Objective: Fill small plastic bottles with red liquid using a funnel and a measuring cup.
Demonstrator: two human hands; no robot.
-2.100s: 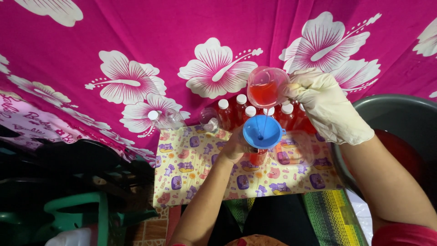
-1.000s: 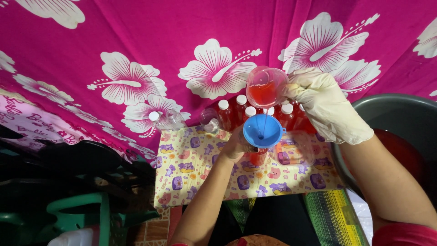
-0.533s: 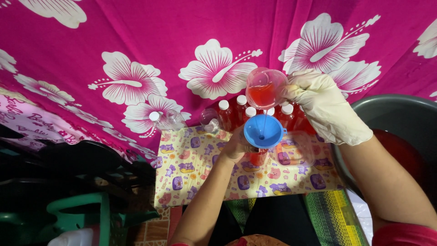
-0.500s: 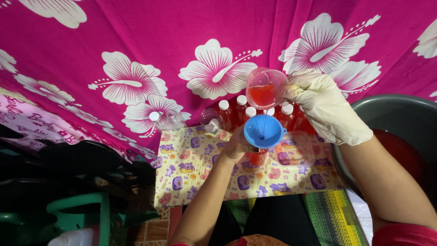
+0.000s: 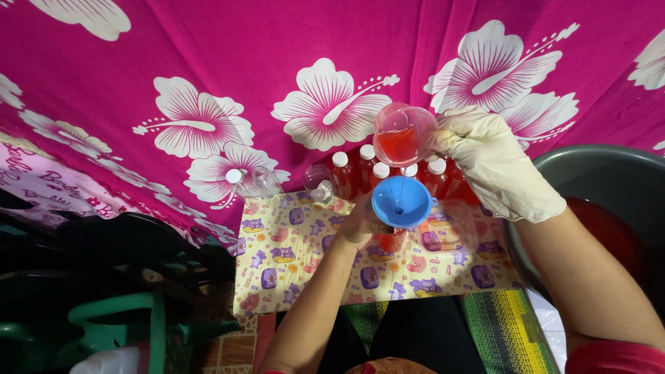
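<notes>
My right hand [image 5: 497, 161], in a white glove, holds a clear cup of red liquid [image 5: 402, 135] tilted above a blue funnel [image 5: 400, 201]. The funnel sits in a small bottle [image 5: 392, 240] partly filled with red liquid. My bare left hand [image 5: 359, 223] grips that bottle just under the funnel. Behind them stands a row of filled red bottles with white caps [image 5: 360, 170]. Everything rests on a yellow patterned cloth [image 5: 291, 260].
Empty clear bottles [image 5: 251, 181] lie at the cloth's far left. A dark basin holding red liquid [image 5: 609, 208] sits to the right. A pink flowered cloth [image 5: 208, 83] hangs behind. A green plastic chair [image 5: 118, 325] stands at lower left.
The cup has stayed tilted over the funnel. Both hands have kept their places; no clear movement shows.
</notes>
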